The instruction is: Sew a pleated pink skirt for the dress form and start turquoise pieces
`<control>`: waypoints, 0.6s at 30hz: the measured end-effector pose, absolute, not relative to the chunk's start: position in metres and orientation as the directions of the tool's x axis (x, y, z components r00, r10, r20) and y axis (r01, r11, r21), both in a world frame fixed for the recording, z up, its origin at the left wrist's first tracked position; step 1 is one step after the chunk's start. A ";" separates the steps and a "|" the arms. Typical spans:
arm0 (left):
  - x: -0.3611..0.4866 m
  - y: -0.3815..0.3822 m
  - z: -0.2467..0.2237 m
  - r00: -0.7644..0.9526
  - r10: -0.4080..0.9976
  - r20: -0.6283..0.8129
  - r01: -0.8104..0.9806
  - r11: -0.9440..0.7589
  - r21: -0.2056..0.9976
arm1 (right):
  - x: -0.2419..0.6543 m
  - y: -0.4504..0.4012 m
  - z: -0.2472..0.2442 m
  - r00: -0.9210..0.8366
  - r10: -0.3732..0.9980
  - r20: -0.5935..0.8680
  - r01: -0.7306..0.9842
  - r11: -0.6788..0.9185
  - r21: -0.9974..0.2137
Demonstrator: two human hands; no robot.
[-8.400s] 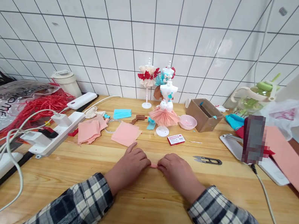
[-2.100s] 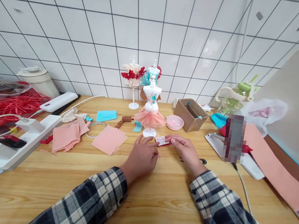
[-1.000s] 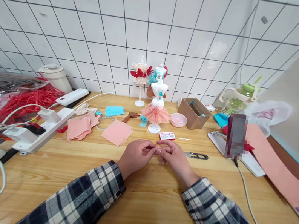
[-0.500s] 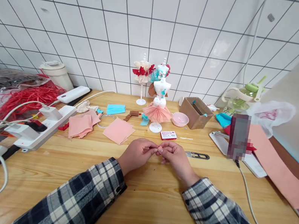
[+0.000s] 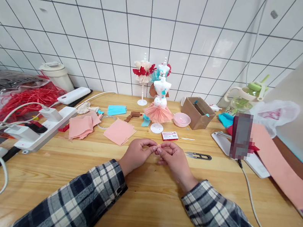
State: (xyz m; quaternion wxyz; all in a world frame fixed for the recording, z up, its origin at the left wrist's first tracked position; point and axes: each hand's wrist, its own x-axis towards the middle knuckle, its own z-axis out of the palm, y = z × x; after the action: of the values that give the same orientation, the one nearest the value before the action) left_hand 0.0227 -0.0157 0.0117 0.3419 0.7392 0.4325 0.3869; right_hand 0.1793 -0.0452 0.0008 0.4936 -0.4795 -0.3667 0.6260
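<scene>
My left hand (image 5: 139, 154) and my right hand (image 5: 173, 159) meet fingertip to fingertip above the table, both pinched closed. Between them is a small piece of pink crepe paper (image 5: 158, 146), mostly covered by the fingers. Just beyond my hands stands a white mini dress form (image 5: 161, 90) with a pleated pink paper skirt (image 5: 157, 113). A small red and white box (image 5: 170, 135) lies behind my right hand, and thread snips (image 5: 202, 156) lie to its right. Left of my hands rests a stack of pink paper squares (image 5: 119, 132).
Further left are more pink paper (image 5: 81, 127), blue paper (image 5: 116, 110) and a power strip (image 5: 46, 131) with cables. Behind stand other dressed forms (image 5: 143, 75), a pink bowl (image 5: 181, 120) and a cardboard box (image 5: 197, 115). A blurred-out device (image 5: 241, 136) and a pink paper strip (image 5: 284, 170) are right.
Both hands stay pinched together on the pink paper, with small shifts of the fingers. The whole view has moved slightly; the things on the table look unchanged.
</scene>
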 end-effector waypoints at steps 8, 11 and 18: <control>0.019 -0.014 0.015 0.325 0.897 0.299 0.381 -0.414 0.827 | 0.189 -0.045 0.000 -0.218 0.938 -0.270 -0.331 -0.332 -0.883; 0.019 -0.014 0.015 0.346 0.884 0.315 0.387 -0.440 0.810 | 0.191 -0.045 0.000 -0.239 0.931 -0.274 -0.319 -0.342 -0.884; 0.010 -0.019 0.026 0.629 0.629 0.457 0.393 -0.765 0.511 | 0.206 -0.039 0.001 -0.405 0.885 -0.229 -0.187 -0.325 -0.927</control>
State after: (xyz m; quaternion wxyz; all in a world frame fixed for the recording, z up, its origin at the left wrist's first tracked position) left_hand 0.0097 -0.0189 0.0258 0.1847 0.8835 0.2891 0.3189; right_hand 0.2062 -0.0393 0.0011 0.3764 -0.3947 -0.4423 0.7120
